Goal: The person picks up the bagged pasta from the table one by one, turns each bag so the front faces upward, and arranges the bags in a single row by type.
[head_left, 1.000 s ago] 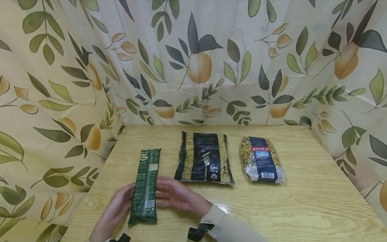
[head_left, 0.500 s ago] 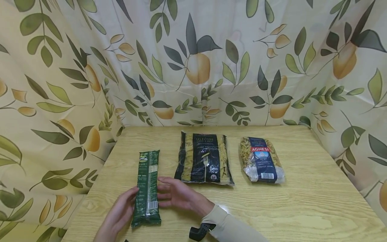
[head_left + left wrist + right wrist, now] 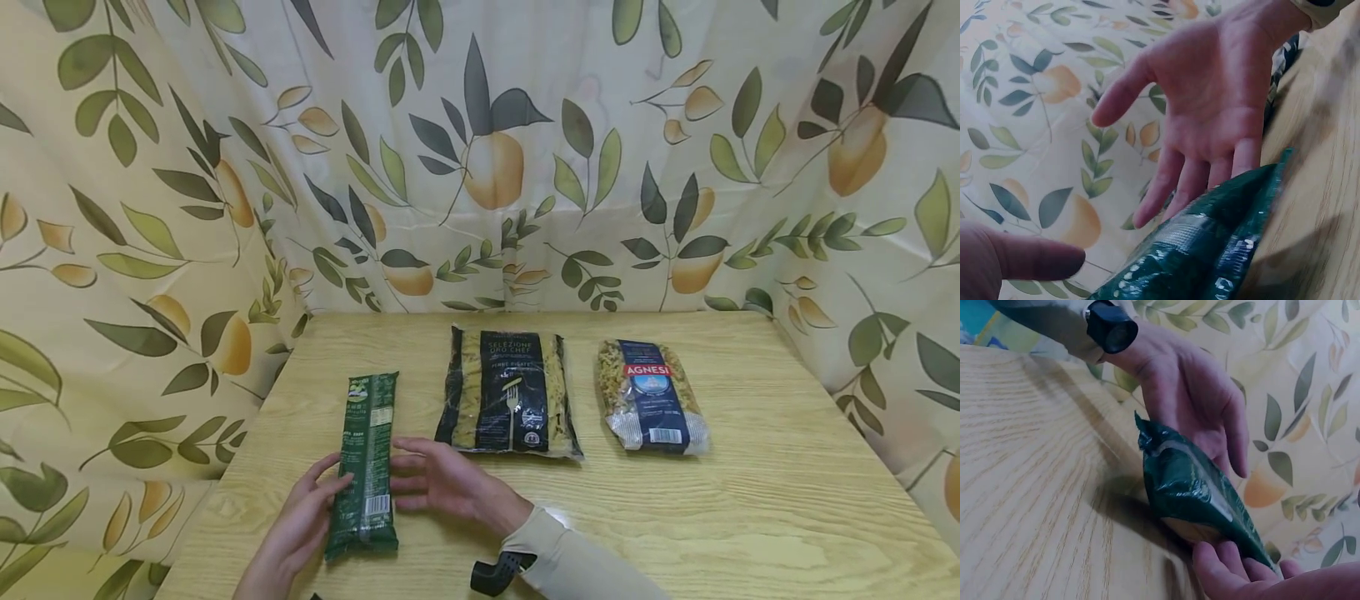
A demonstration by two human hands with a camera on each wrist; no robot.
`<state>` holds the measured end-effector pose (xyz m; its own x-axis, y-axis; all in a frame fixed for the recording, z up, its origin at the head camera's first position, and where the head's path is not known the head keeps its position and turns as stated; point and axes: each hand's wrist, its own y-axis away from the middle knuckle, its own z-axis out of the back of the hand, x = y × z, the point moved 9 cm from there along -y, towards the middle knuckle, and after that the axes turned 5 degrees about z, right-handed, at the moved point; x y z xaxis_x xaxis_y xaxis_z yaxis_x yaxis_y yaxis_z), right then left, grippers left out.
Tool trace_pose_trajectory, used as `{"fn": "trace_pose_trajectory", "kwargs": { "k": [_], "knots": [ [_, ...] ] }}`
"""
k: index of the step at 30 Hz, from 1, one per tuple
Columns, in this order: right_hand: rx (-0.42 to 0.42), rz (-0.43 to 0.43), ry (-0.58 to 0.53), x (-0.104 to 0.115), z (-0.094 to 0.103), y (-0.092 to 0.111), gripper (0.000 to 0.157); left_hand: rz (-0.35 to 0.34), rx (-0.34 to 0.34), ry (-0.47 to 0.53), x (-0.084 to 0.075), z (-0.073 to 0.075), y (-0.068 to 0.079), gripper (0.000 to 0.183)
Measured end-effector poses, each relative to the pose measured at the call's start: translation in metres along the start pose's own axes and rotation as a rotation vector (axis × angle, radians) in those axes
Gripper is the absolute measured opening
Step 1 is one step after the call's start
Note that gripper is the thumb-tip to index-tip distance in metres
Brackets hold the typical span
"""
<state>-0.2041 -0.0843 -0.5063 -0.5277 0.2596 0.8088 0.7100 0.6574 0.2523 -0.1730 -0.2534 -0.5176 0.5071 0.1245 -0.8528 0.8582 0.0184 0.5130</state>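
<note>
A long green spaghetti packet (image 3: 367, 462) is held tilted just over the table, between both hands. My left hand (image 3: 300, 512) is at its left edge; the thumb overlaps the packet from above in the head view, while the fingers are mostly hidden. In the left wrist view that thumb (image 3: 1041, 255) is straight and apart from the green film (image 3: 1179, 262). My right hand (image 3: 457, 483) reaches the opposite edge with extended fingers. The right wrist view shows the right fingertips (image 3: 1222, 565) against the packet's lower side (image 3: 1191, 475), which casts a shadow on the wood.
A black-and-clear bag of penne (image 3: 510, 392) lies at the table's middle back. To its right is a smaller Agnesi pasta bag (image 3: 652, 396). The wood-grain table (image 3: 735, 517) meets patterned curtains (image 3: 495, 167) at the back and sides.
The packet's lower end has shifted slightly right. My left hand has moved a little right, its thumb now showing over the packet's edge. The right hand has barely moved.
</note>
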Motion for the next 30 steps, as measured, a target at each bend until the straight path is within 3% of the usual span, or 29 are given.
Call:
{"fn": "trace_pose_trajectory", "kwargs": {
  "k": [7,14,21,27,30],
  "knots": [
    [-0.027,0.012,0.017,-0.002,0.004,-0.001,0.075,-0.056,0.015,0.045,-0.001,-0.002,0.002,0.068],
    [-0.038,0.021,0.050,-0.007,0.004,-0.001,0.070,-0.074,-0.028,0.050,0.001,0.003,0.000,0.075],
    [-0.022,0.027,0.034,-0.009,0.000,-0.003,0.051,-0.088,-0.039,0.088,-0.003,0.004,0.004,0.076],
    [-0.001,0.012,0.025,-0.011,-0.003,-0.007,0.044,-0.084,0.035,0.095,-0.005,-0.003,0.005,0.080],
    [0.008,-0.005,0.018,-0.014,-0.003,-0.008,0.053,-0.073,0.066,0.083,-0.003,-0.004,0.006,0.080]
  ]
}}
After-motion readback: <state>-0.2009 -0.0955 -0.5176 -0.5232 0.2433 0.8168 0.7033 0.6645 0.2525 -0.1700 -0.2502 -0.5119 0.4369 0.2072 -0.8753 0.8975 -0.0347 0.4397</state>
